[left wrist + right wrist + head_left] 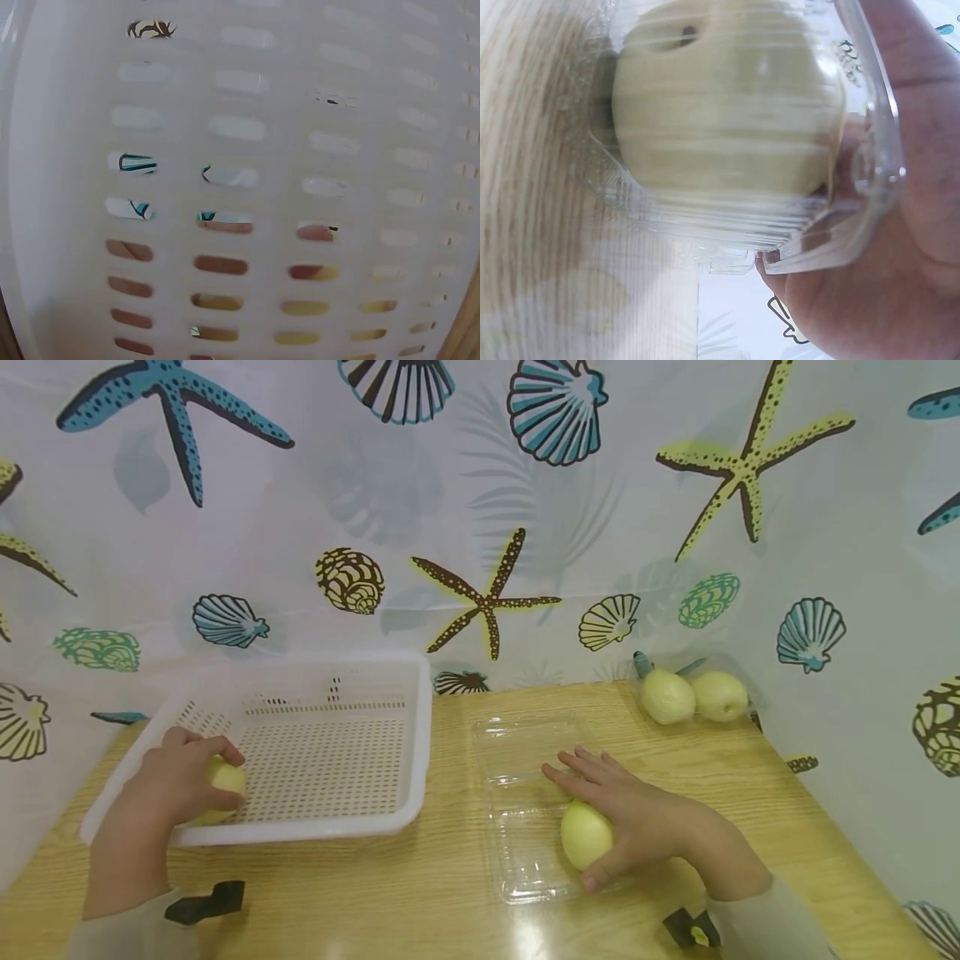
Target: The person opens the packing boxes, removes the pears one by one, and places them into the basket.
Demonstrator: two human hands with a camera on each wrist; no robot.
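In the head view my left hand [168, 777] reaches into the white perforated basket [416, 743]. Its thumb and fingers curl round a yellow apple [227, 779] by the basket's near left corner. The left wrist view shows the basket wall [60, 150] close up, with bits of hand and apple behind its slots. A second yellow apple [585, 835] lies in one half of the clear plastic clamshell box [517, 860]. Over it my right hand [630, 818] spreads its fingers, with thumb and fingers on either side. Through the box's ribbed wall, this apple [720, 112] shows a stem hollow.
Two more yellow apples [667, 697] sit in another clear box at the back right. The unfolded lid half [525, 747] lies flat behind the apple's half. A curtain [480, 485] printed with shells and starfish closes off the wooden table [360, 893] behind and at the sides.
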